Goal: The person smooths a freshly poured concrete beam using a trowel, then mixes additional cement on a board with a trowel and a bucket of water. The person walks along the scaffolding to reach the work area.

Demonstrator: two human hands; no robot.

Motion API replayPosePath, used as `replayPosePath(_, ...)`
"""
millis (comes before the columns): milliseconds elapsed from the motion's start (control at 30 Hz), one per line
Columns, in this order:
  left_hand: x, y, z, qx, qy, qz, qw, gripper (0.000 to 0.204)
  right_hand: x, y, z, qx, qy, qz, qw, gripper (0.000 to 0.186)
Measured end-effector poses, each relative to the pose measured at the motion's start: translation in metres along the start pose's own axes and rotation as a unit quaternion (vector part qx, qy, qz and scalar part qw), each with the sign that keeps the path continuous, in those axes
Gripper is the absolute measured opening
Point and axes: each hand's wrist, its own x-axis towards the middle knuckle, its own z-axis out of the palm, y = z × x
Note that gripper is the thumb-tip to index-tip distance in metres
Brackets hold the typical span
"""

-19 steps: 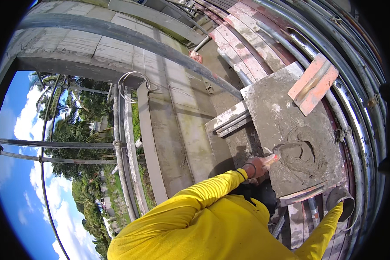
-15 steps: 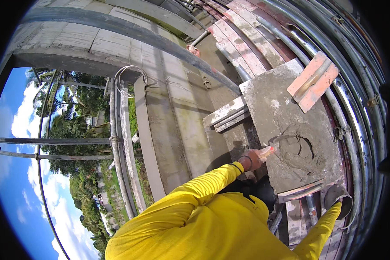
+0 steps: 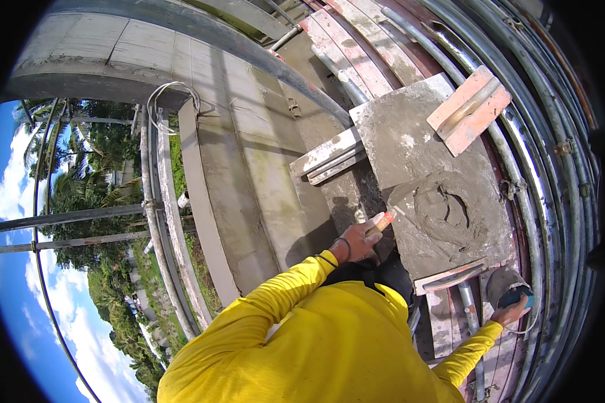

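My left hand (image 3: 357,240) is closed around the orange handle of a trowel (image 3: 382,221), at the near left edge of a grey mortar board (image 3: 410,144). The trowel blade is mostly hidden by the hand. A scooped pile of wet mortar (image 3: 444,211) lies on the board just right of the trowel. My right hand (image 3: 511,313) is low at the right, gripping a blue-handled tool (image 3: 521,299) with a grey rounded part (image 3: 503,282) above it; I cannot tell what kind of tool it is. Yellow sleeves cover both my arms.
An orange float (image 3: 470,111) rests on the board's far corner. Pale flat bars (image 3: 329,158) lie left of the board. A plastered concrete ledge (image 3: 249,174) runs along the left, with treetops and sky below. Scaffold pipes (image 3: 551,154) and planks (image 3: 363,40) curve around the right.
My left hand has drawn the trowel back from the mortar pile to the board's near left edge. The view has shifted slightly; my right hand stays low at the right.
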Motion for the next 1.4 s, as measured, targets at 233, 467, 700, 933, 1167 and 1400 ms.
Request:
replayPosePath(233,0.008,0.000,0.014,-0.087,0.006,0.073,0.994,0.062,-0.143,-0.018,0.140,0.005,-0.317,-0.036,0.948,0.028)
replayPosePath(467,0.017,-0.004,0.017,-0.064,0.015,0.114,0.991,0.061,-0.187,0.000,0.211,-0.121,-0.356,-0.208,0.903,0.025)
replayPosePath(700,0.014,0.009,0.009,0.129,0.000,0.101,0.987,0.060,-0.173,-0.006,0.217,-0.131,-0.334,-0.221,0.907,0.024)
replayPosePath(933,0.069,0.024,0.022,0.421,-0.112,0.182,0.881,0.061,-0.117,-0.024,0.177,-0.112,-0.245,-0.206,0.941,0.027)
replayPosePath(1167,0.145,0.024,0.040,0.347,-0.029,0.203,0.915,0.045,-0.073,-0.066,0.090,-0.111,-0.073,-0.281,0.951,0.030)
replayPosePath(1400,0.094,0.057,0.044,0.342,-0.124,0.186,0.913,0.042,0.020,-0.037,0.001,-0.247,0.151,-0.239,0.927,0.042)
